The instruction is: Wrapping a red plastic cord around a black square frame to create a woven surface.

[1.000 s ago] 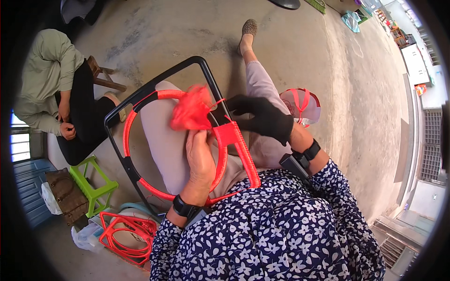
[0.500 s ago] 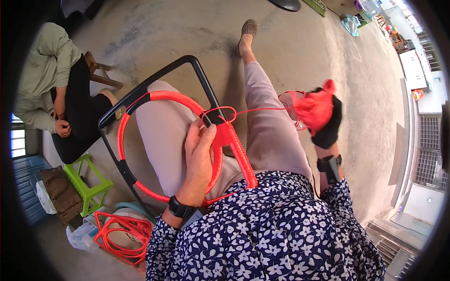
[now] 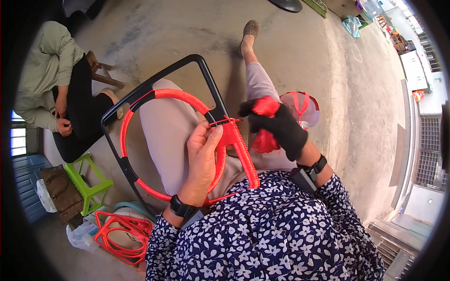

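A black frame (image 3: pixel 161 73) with a ring inside it rests across my lap, tilted. Red cord (image 3: pixel 123 136) is wound tightly round most of the ring and along one straight bar; other stretches are bare black. My bare left hand (image 3: pixel 202 152) pinches the frame where ring and bar meet, its thumb on top. Just right of that spot is my right hand (image 3: pixel 279 126), in a black glove, closed round a bundle of red cord (image 3: pixel 266 107). A loop of cord lies across the frame at my left fingertips.
A clear bag with red straps (image 3: pixel 302 110) stands beyond my right hand. Red-wrapped frames (image 3: pixel 124 236) lie at lower left, near a green stool (image 3: pixel 89 185) and a brown bag (image 3: pixel 61 192). Another person (image 3: pixel 51 79) sits at left, hands together, near a wooden stool (image 3: pixel 101 70).
My right hand has come left from far out, bringing the cord bundle close to the frame. The cord stretched between them is no longer taut. My left hand keeps its hold.
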Motion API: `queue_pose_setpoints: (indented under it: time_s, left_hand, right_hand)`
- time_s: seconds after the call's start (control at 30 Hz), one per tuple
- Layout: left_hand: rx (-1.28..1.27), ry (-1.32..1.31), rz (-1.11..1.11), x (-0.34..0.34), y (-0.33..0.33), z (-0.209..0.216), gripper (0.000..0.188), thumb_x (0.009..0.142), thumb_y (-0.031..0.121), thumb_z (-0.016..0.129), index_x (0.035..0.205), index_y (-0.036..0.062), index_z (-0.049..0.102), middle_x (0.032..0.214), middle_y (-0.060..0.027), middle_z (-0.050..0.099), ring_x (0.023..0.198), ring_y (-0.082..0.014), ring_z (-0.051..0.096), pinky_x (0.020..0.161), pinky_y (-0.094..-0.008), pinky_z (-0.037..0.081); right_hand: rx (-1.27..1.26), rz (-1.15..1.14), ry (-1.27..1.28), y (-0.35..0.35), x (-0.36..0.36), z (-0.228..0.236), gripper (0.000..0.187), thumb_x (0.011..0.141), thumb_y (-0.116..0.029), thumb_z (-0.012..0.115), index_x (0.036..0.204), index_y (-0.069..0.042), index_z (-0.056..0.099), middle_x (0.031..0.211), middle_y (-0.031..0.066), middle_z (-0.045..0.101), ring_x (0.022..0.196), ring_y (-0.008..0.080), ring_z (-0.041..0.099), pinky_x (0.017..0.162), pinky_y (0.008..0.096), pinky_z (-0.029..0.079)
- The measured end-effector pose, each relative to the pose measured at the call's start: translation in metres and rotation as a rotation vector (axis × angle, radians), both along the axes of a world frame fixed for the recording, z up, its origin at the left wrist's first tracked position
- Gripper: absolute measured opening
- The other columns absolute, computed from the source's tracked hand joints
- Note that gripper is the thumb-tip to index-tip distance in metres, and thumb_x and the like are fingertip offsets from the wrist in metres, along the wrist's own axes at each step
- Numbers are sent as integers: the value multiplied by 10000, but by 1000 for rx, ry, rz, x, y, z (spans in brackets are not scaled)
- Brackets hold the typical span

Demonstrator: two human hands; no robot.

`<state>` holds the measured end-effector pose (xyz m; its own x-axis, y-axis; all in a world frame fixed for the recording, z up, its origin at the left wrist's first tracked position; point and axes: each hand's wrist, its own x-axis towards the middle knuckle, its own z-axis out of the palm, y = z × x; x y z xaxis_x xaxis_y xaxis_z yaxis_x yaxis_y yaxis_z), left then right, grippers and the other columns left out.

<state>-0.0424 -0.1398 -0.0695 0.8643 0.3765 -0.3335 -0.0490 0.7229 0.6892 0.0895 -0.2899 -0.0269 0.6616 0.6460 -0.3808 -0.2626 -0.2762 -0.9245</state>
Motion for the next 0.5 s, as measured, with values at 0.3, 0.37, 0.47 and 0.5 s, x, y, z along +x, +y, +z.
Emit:
queue_pose_setpoints:
  time_s: [0.3,0.37,0.47,0.5]
  left_hand:
    - [-24,51,12,0,0,6,130,965,119,521,1039,19,560,883,-68,664,704,-110,641,591,-237,528]
    - [-75,78,16,0,2,7,140,974,143,510,1022,22,561,854,-70,665,677,-114,637,579,-233,522]
    - [-110,96,25,1,3,8,178,990,195,497,993,30,566,807,-72,667,637,-116,631,554,-228,513]
    - [-96,86,28,1,3,8,201,995,221,495,982,34,568,791,-71,667,623,-115,629,542,-227,510]
  right_hand:
    - [58,263,-473,19,7,-6,204,797,-112,750,959,-23,661,831,67,686,742,106,621,697,270,505]
    - [112,328,-541,19,12,-1,202,795,-97,742,964,-28,657,845,80,686,750,128,635,703,273,507]
    - [149,452,-672,20,18,6,235,774,-70,731,992,-39,647,897,93,678,795,199,657,727,296,513]
    - [132,504,-752,21,20,8,250,763,-67,724,1001,-56,649,888,85,665,799,222,653,725,313,512]
